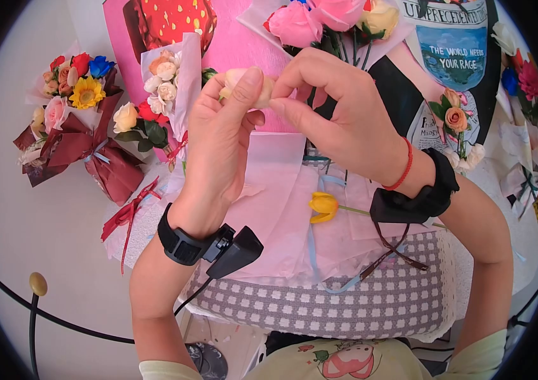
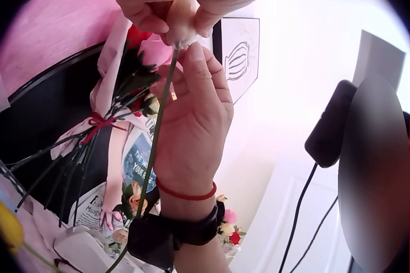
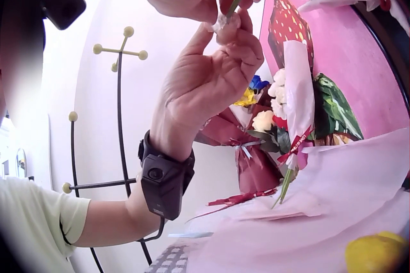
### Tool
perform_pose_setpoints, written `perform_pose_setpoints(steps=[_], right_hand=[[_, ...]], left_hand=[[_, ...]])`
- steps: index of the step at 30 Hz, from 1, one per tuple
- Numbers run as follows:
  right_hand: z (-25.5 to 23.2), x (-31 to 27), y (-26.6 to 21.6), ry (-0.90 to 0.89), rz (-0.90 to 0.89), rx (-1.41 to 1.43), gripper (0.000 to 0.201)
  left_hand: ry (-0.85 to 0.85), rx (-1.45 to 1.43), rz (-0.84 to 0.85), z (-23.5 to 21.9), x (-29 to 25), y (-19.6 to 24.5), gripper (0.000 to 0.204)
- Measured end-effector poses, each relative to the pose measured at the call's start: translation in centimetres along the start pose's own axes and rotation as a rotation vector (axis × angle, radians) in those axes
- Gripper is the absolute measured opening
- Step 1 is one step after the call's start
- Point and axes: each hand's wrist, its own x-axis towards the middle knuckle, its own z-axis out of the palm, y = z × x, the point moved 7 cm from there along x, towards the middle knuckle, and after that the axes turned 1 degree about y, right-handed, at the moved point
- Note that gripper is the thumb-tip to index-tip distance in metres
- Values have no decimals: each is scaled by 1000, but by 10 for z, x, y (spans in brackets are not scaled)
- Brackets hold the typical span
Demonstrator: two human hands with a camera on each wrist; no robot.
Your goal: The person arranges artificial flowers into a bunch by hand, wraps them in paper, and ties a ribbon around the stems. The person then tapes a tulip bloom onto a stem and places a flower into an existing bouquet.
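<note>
A pale cream flower head [image 1: 247,87] is held up between both hands. My left hand [image 1: 215,145] grips it with thumb and curled fingers. The right hand [image 1: 345,117] pinches at its base with thumb and forefinger. From that base a long green stem [image 2: 158,126] runs down past the right wrist in the left wrist view. Whitish material [image 3: 221,23] shows where stem and flower head meet in the right wrist view. Part of the flower head is hidden by the fingers.
Below the hands, pink wrapping sheets [image 1: 269,221] lie on a checked cloth [image 1: 320,304], with a yellow tulip [image 1: 324,207] and ribbons on top. A dark red bouquet [image 1: 110,168] stands left; pink roses [image 1: 294,25] are at the back, other flowers at the right.
</note>
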Motion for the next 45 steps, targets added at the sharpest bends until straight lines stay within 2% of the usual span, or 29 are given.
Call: perform_pose_setpoints(steps=[3, 8, 21, 23, 26, 30, 33, 35, 36, 38, 42, 45], right_hand=[[0, 0, 0, 9, -17, -6, 9], [0, 2, 8, 22, 113, 65, 11], [1, 2, 13, -12, 272, 57, 16], [6, 1, 16, -106, 313, 96, 12], [6, 2, 20, -43, 307, 212, 17], [9, 3, 27, -86, 353, 245, 21], [10, 1, 32, -66, 415, 379, 18], [14, -5, 36, -153, 555, 430, 13], [11, -3, 35, -152, 555, 429, 13], [19, -9, 35, -339, 684, 423, 17], [18, -9, 41, -297, 693, 418, 18], [19, -9, 42, -280, 709, 458, 15]], left_hand=[[5, -9, 6, 1, 0, 1, 18], [-13, -32, 2, 1, 1, -2, 19], [9, -126, -10, 0, 2, -3, 18], [0, -122, -1, 1, 1, -2, 19], [-42, -69, -8, 2, -1, -2, 22], [-40, 18, 33, 5, -1, 1, 21], [-36, -4, 34, 2, 1, 0, 22], [-55, -32, 35, 1, 2, 0, 24], [-56, -32, 35, 2, 2, 0, 24], [-5, -80, 20, 3, 2, 2, 24], [-32, -73, 23, 3, 3, 1, 25], [-75, 67, 58, 4, 2, 3, 30]])
